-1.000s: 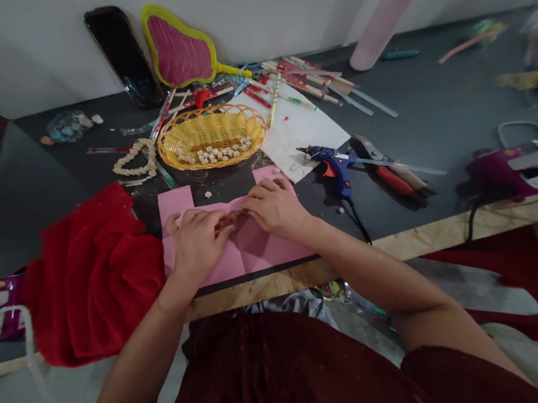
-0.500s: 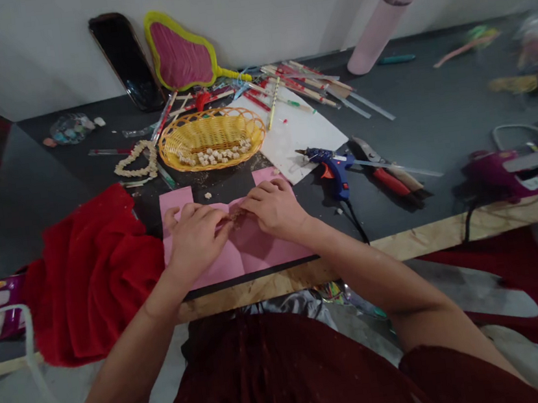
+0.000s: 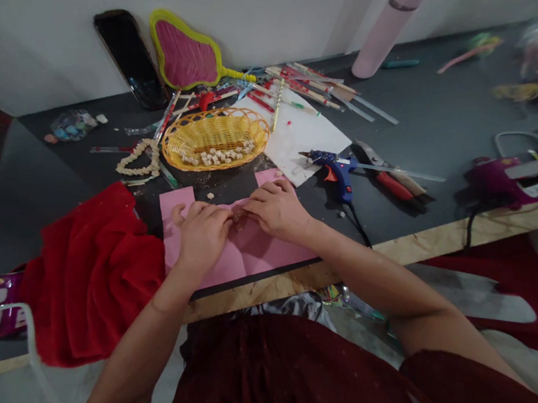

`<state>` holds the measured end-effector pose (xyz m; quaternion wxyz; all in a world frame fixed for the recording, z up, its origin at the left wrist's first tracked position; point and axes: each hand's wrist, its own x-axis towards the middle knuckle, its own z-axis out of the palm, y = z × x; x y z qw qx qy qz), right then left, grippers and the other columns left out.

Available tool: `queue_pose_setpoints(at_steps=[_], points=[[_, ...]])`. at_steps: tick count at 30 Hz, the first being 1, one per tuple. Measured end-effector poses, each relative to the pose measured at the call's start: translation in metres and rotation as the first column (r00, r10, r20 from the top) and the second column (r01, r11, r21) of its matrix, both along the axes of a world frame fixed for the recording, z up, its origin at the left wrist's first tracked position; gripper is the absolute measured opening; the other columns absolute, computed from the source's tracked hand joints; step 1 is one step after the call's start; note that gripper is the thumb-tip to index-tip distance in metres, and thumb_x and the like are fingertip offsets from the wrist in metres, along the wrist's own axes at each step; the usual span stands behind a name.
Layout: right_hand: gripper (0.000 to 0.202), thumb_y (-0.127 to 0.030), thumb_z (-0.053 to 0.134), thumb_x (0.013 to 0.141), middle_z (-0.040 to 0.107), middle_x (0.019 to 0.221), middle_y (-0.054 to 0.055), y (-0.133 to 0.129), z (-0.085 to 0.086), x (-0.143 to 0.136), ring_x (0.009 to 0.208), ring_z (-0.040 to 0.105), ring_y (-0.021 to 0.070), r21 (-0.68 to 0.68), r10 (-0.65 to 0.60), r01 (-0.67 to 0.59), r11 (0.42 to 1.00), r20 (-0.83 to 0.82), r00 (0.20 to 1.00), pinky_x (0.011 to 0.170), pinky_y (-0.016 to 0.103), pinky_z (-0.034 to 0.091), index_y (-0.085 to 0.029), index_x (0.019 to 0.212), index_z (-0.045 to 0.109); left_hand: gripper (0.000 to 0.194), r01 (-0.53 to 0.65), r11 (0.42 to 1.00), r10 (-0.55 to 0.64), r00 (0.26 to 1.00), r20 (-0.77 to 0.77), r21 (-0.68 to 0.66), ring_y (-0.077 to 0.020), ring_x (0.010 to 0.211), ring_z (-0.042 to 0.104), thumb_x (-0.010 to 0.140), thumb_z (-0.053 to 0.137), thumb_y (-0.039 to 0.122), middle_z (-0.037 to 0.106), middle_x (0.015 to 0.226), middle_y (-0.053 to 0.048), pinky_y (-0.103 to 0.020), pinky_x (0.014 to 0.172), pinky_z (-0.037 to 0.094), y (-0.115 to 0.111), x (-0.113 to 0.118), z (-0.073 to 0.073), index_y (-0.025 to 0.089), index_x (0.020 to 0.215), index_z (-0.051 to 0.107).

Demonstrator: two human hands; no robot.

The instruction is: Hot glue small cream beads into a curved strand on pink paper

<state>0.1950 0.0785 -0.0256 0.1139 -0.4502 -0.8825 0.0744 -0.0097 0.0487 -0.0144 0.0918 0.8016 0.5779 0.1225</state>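
Observation:
A creased sheet of pink paper (image 3: 276,256) lies at the table's front edge beneath both hands. My left hand (image 3: 204,234) rests over its left half, thumb and fingers bent together toward the middle. From the other side, my right hand (image 3: 280,212) has its fingers curled down close to the left fingertips. Small brownish bits (image 3: 239,217) show between the fingertips; what they belong to is too small to tell. Just behind the paper stands a yellow woven basket (image 3: 214,130) holding several small pale pieces. A heart-shaped ring of similar pieces (image 3: 140,171) lies left of it.
A blue glue gun (image 3: 342,176), its cord over the front edge, and red-handled pliers (image 3: 391,180) lie at right. Red cloth (image 3: 96,275) is heaped at left. Behind are white paper (image 3: 305,141), sticks, a phone (image 3: 128,55), a yellow-rimmed pink paddle (image 3: 186,51) and a pink bottle (image 3: 380,34).
The view has shifted slightly. Both hands stay over the pink paper with fingertips close together, and the left fingers have moved only a little.

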Motion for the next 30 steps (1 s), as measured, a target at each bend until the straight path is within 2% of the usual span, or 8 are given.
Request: queue_pose_setpoints(at_steps=[13,18,23,30], points=[[0.024,-0.031,0.054,0.104,0.075,0.11,0.004,-0.001,-0.006,-0.001,0.105,0.055,0.0228,0.004,-0.016,0.016,1.0,-0.005,1.0,0.091,0.042,0.028,-0.027,0.108,0.077,0.029,-0.02,1.0,0.02,0.998,0.063,0.009,-0.0319,0.109,0.061,0.096,0.052,0.024,0.08,0.099,-0.004,-0.065,0.109,0.023,0.005,0.001,-0.007,0.032,0.09,0.079],[0.023,-0.029,0.053,0.104,0.075,0.109,0.003,-0.001,-0.01,-0.001,0.105,0.055,0.0228,0.023,-0.012,0.012,1.0,-0.003,1.0,0.093,0.042,0.029,-0.029,0.108,0.076,0.032,-0.005,1.0,0.004,0.997,0.083,0.013,-0.0301,0.109,0.061,0.097,0.05,0.021,0.08,0.098,-0.002,-0.063,0.111,0.024,0.007,0.0,-0.01,0.033,0.089,0.078],[0.023,-0.027,0.053,0.103,0.075,0.109,0.003,0.0,-0.012,-0.001,0.105,0.054,0.023,0.039,-0.009,0.009,0.999,-0.003,1.0,0.094,0.043,0.029,-0.028,0.105,0.076,0.03,0.009,1.0,-0.008,0.995,0.104,-0.011,-0.03,0.108,0.06,0.096,0.052,0.02,0.08,0.096,-0.003,-0.059,0.109,0.03,0.009,0.0,-0.011,0.031,0.087,0.078],[0.025,-0.029,0.052,0.104,0.075,0.109,0.004,0.0,-0.008,-0.001,0.105,0.055,0.0234,0.02,-0.006,0.006,1.0,-0.002,1.0,0.093,0.043,0.028,-0.028,0.105,0.077,0.027,0.017,1.0,-0.017,0.998,0.068,0.005,-0.028,0.109,0.06,0.098,0.053,0.021,0.079,0.096,-0.002,-0.059,0.11,0.027,0.008,0.0,-0.012,0.029,0.089,0.077]])
